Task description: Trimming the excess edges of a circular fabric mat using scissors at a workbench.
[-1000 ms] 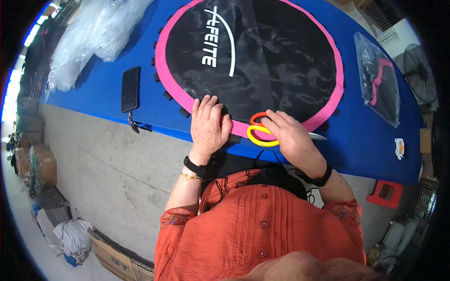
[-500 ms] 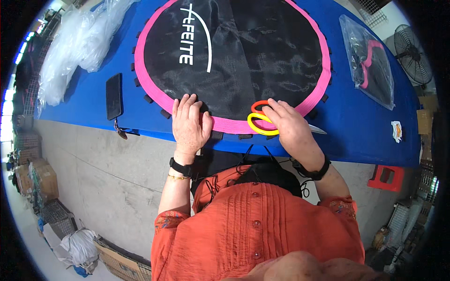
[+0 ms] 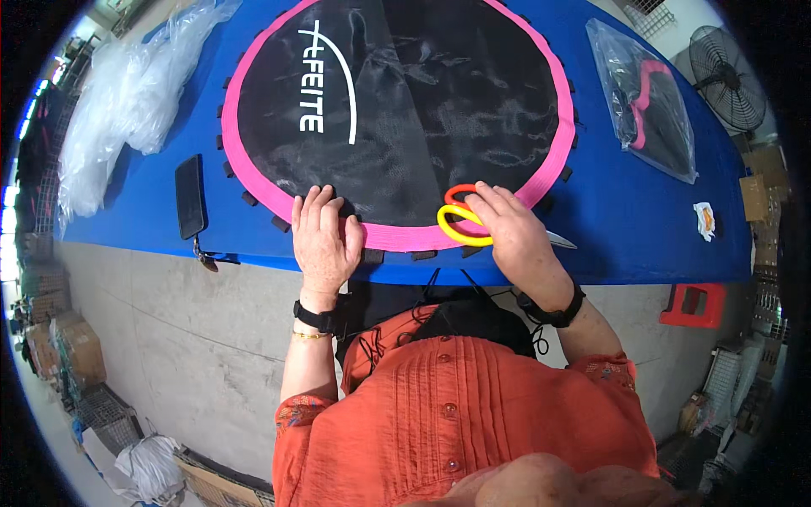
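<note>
A round black mesh trampoline mat (image 3: 397, 127) with a pink border (image 3: 393, 238) and small black loops round its rim lies flat on the blue-covered table. On its near left edge rests my left hand (image 3: 325, 241), fingers stretched over the border and mesh, thumb pointing up beside them. My right hand (image 3: 519, 241) lies palm down at the near right edge, closed round a pair of scissors (image 3: 460, 238). The red and yellow handle loops stick out left of its fingers. Past the other side of the hand the metal blades show; their middle is hidden under it.
A black phone (image 3: 190, 196) with a dangling strap lies left of the mat, near crumpled clear plastic (image 3: 127, 101). On the right are a bagged black-and-pink piece (image 3: 646, 106) and a small wrapper (image 3: 704, 221). A red stool (image 3: 693, 304) and a fan (image 3: 726, 78) stand beyond the table.
The whole view has turned slightly, so the mat and my left hand appear further left and lower. Both hands keep much the same pose, and the scissors stay in my right hand.
</note>
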A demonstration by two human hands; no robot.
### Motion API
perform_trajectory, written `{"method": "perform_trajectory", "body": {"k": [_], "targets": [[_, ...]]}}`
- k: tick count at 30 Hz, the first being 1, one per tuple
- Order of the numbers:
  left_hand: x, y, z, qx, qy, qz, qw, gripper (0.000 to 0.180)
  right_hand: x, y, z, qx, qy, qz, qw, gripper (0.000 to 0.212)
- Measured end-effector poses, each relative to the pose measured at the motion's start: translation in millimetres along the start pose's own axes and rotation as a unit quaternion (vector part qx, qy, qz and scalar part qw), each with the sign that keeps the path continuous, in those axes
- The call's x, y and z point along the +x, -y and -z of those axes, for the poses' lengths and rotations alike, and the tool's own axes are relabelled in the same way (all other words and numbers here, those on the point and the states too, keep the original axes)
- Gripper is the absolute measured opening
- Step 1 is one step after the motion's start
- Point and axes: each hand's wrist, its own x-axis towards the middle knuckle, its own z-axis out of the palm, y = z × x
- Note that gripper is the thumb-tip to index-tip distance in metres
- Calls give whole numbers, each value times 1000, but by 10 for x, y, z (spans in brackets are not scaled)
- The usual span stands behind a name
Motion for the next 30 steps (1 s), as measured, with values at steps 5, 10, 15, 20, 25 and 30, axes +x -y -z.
{"method": "perform_trajectory", "body": {"k": [5, 10, 15, 20, 25, 30], "targets": [[14, -9, 3, -1, 1, -5, 1000, 32, 80, -291, 5, -25, -35, -46, 998, 40], [25, -20, -7, -5, -1, -6, 1000, 32, 29, -277, 28, -47, -21, -62, 997, 40], [8, -11, 14, 1, 1, -10, 1000, 33, -47, -261, 34, -12, -30, -57, 998, 40], [-17, 10, -12, 3, 2, -19, 1000, 33, -32, -482, 22, -40, -70, -71, 994, 37], [-9, 19, -17, 8, 3, -15, 1000, 32, 17, -804, 71, -74, -109, -90, 987, 32], [16, 22, -10, 13, 3, -20, 1000, 33, 125, -1207, -72, -137, -136, -93, 977, 31]]}}
